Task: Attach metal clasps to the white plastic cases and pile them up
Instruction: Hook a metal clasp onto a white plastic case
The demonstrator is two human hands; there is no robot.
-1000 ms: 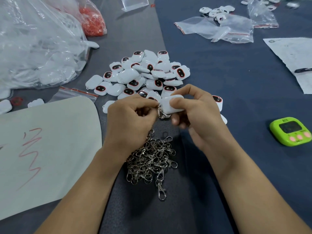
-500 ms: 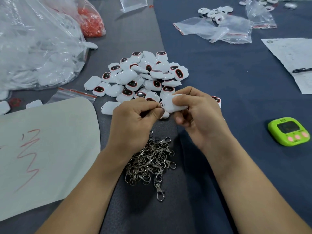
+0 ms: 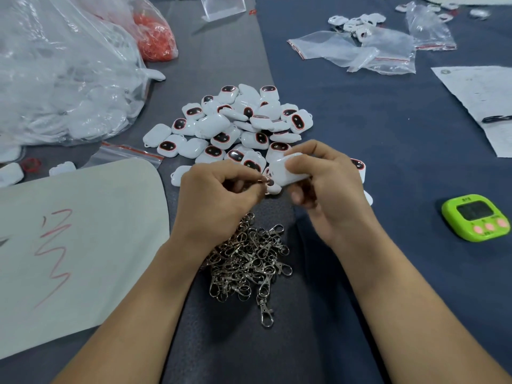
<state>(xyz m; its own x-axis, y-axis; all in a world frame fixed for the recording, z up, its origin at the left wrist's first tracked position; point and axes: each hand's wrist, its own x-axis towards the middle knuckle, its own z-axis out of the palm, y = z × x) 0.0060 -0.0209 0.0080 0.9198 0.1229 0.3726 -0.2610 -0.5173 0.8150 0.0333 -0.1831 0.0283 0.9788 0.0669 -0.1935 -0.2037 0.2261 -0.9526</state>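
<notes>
In the middle of the frame I saw the right hand (image 3: pixel 329 189) holding one white case (image 3: pixel 288 173) above the tabletop (image 3: pixel 388 134). Its fingers (image 3: pixel 304 162) were curled around the case, thumb on top and the others under it. Just to the left, the left hand (image 3: pixel 219 195) had its fingertips pressed together on a small metal clasp (image 3: pixel 264 182). The ring of the clasp touched the left end of the case. I could not tell whether it was already hooked in.

Above the hands, in the centre, lay the pile of white cases (image 3: pixel 235 126), many showing a dark oval with a red rim. Below the hands, between the two forearms, lay the heap of metal clasps (image 3: pixel 249 261), tangled together.

A green timer (image 3: pixel 476 217) stood near the right edge. A pale sheet (image 3: pixel 83 245) with red strokes covered the lower left. A large clear bag (image 3: pixel 61 79) with white pieces filled the upper left, and small clear bags (image 3: pixel 360 51) lay in the upper right.
</notes>
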